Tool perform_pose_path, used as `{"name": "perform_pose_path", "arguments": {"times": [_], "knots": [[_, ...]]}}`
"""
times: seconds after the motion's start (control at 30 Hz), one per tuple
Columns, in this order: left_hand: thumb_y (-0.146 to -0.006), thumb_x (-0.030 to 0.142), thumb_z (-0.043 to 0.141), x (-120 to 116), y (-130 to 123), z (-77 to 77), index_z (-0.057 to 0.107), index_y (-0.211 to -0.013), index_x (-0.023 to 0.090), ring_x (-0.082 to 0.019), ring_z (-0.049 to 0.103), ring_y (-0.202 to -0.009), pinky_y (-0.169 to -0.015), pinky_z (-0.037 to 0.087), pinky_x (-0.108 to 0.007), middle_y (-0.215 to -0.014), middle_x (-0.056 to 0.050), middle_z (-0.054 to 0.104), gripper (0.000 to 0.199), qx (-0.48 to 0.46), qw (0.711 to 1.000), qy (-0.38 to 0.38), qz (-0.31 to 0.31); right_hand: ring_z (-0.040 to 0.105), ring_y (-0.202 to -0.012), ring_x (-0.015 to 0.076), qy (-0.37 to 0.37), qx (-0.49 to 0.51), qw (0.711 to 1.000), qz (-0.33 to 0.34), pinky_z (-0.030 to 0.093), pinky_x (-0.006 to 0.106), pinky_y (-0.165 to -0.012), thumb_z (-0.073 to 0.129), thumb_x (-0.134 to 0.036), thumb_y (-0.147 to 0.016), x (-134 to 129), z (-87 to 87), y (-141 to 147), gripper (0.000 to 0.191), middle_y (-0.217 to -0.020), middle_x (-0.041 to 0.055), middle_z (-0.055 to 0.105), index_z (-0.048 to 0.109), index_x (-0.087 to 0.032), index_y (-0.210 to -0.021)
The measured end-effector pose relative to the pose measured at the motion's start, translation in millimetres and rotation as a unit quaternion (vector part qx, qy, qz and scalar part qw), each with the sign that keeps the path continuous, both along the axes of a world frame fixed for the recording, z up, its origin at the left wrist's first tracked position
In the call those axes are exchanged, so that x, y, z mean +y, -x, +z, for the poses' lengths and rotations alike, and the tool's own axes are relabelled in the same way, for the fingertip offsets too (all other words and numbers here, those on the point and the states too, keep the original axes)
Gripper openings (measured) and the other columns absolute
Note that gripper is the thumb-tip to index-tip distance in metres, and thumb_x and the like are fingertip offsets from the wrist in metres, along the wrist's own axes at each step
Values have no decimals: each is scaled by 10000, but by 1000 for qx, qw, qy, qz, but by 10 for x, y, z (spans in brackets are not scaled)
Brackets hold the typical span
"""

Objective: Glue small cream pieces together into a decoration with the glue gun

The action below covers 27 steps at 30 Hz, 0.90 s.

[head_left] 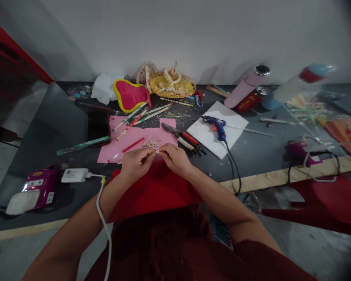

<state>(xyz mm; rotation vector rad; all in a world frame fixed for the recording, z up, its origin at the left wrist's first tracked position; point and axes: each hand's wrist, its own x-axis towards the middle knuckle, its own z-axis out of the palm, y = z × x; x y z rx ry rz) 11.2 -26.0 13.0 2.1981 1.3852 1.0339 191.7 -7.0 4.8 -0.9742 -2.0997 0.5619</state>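
Note:
My left hand (137,162) and my right hand (175,158) meet at the near edge of the pink paper (108,150). Between their fingertips they pinch a small pale wooden stick piece (157,152), mostly covered by the fingers. Just beyond lies a little heap of short cut stick pieces (153,143). A red pen (133,144) rests to the left of the heap. Garden shears (175,132) and red-handled pliers (193,141) lie to the right of it. Beneath my forearms is a red surface (155,191).
Chopsticks in printed sleeves (130,117), a phone (98,125) and a wicker basket (172,84) sit farther back. A glue gun (217,125) lies on a white board (206,136), its cord trailing over the table edge. A white cable (101,207) crosses my left forearm.

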Motion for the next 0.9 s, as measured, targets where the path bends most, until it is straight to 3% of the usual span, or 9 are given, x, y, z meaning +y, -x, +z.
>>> {"name": "perform_pose_path", "arguments": {"times": [0.43,0.9], "knots": [[-864,288,509,9,18,-27,682,-944,202,-176,680,-824,-755,519,-282,-916,-51,737,210,8,1000,5,-6,602,-808,153,26,-3,1000,-14,481,278,-740,458,-210,-891,-10,-3,12,129,-835,48,646,586,-194,-885],[-863,302,500,10,2,-8,683,-920,196,-163,679,-757,-680,497,-255,-878,-44,741,218,33,999,8,5,601,-805,153,16,-13,1000,-9,474,277,-744,453,-215,-886,-1,-28,16,140,-833,53,653,590,-190,-888]]}}
